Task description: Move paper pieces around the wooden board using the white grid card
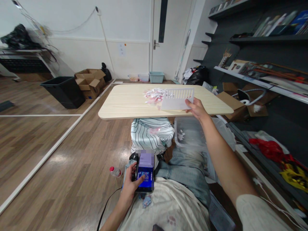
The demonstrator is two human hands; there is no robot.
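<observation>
My left hand (132,179) is closed around a smartphone (145,178) over my lap, the thumb lying on its lit blue screen. Out over the table, my right hand (196,106) grips the right end of a white slotted plastic panel (176,98), thumb in front. The panel stands tilted up on or just above the table's near side; whether its lower edge touches I cannot tell. Behind and left of it lies a heap of small white and pink pieces (155,94), partly hidden by the panel.
The pale wooden table (120,101) spans the middle. Below it stand a stool with a patterned cloth (151,131) and a clear plastic bin (190,133). A red-capped bottle (115,171) is on the floor at left. Dark shelves (271,40) line the right side.
</observation>
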